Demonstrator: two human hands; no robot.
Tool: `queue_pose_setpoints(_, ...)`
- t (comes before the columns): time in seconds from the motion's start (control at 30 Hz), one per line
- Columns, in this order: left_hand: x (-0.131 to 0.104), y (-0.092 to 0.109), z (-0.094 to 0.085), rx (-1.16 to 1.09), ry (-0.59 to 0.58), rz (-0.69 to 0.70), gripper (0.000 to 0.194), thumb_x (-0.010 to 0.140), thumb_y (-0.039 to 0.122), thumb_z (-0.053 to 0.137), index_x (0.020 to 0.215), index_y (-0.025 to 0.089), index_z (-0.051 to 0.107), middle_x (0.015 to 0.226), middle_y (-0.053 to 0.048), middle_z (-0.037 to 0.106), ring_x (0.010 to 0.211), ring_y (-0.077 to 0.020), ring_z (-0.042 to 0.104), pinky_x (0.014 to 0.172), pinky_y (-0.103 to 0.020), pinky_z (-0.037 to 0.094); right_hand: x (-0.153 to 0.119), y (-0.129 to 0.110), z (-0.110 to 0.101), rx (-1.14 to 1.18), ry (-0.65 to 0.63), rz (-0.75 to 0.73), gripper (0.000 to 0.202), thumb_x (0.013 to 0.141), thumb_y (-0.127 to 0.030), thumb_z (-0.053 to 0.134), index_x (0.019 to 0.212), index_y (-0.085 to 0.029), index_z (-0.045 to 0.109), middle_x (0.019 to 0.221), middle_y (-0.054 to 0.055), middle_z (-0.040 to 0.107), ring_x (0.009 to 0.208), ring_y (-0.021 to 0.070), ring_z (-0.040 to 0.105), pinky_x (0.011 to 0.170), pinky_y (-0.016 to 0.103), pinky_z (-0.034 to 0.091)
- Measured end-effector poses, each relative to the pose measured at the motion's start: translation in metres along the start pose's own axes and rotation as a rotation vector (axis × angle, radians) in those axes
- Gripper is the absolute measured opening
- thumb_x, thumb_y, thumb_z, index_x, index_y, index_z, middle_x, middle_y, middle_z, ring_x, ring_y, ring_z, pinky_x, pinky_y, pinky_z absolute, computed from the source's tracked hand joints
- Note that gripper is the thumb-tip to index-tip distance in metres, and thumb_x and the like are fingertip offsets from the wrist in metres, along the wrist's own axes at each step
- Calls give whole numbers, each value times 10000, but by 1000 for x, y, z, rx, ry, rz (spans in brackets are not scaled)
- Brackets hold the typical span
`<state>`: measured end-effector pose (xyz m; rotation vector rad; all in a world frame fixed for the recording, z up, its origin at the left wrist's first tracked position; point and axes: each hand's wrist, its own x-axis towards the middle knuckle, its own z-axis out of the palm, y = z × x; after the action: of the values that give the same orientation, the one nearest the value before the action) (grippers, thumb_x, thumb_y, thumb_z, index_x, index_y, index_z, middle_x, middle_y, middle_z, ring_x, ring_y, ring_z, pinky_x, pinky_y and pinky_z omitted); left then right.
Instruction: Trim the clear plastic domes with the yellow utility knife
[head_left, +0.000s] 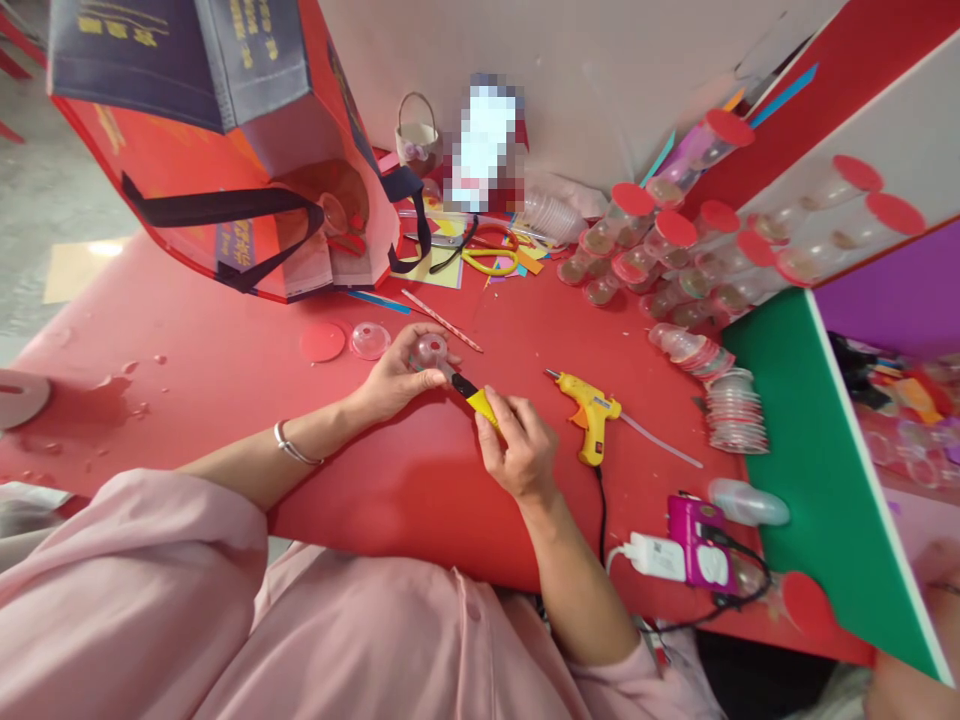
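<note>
My left hand (397, 375) is closed around a small clear plastic dome lid (432, 347) with a hole in its top, above the red table. In my right hand (517, 450) is a yellow-and-black utility knife (472, 392); its tip end meets the near side of the lid. The exact contact of the blade is too small to make out. Another clear dome lid (370, 340) lies just left of my left hand, beside a flat red disc (323, 342). To the right of my right hand rests a yellow hot glue gun (590, 410) with a glue stick in its back.
A large red-and-navy bag (247, 230) stands at the back left. Scissors (491, 260) lie among paper scraps near a lit phone (480, 145). Joined clear cups with red discs (667, 240) crowd the right, by a green divider (825, 480). A magenta power strip (701, 545) sits front right.
</note>
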<state>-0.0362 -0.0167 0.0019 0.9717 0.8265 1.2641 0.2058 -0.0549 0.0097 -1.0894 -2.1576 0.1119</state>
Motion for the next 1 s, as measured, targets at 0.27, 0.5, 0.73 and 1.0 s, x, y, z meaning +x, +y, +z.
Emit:
queue_pose_setpoints(0.27, 0, -5, -2, -6, -5, 41, 660, 777, 382, 937, 1295, 215, 564, 1097, -105, 793, 1007, -254, 796, 850, -379, 671, 1, -3, 0, -30, 41, -28, 456, 1000, -243, 673, 1449, -178, 633, 1098, 101, 754, 951, 199, 739, 849, 288, 591)
queue_pose_setpoints(0.5, 0, -5, -1, -7, 2, 48, 668, 765, 403, 942, 1289, 214, 574, 1082, -97, 786, 1008, -255, 797, 843, -370, 671, 0, -4, 1, 14, 37, -17, 452, 998, -233, 669, 1446, -183, 638, 1097, 101, 749, 943, 197, 735, 843, 287, 592)
queue_pose_setpoints(0.73, 0, -6, -1, -14, -8, 53, 642, 789, 375, 929, 1298, 216, 572, 1087, -91, 783, 1018, -246, 792, 847, -361, 667, -1, -4, 1, 40, 32, -7, 464, 1000, -229, 661, 1462, -193, 632, 1060, 92, 737, 917, 193, 727, 810, 286, 591)
queue_pose_setpoints(1.0, -1, -5, -1, 7, 13, 64, 645, 778, 385, 936, 1283, 207, 576, 1079, -96, 784, 997, -238, 792, 837, -352, 663, -2, -5, 2, 48, 28, 1, 472, 1005, -228, 657, 1475, -211, 624, 1071, 90, 737, 920, 189, 733, 811, 286, 603)
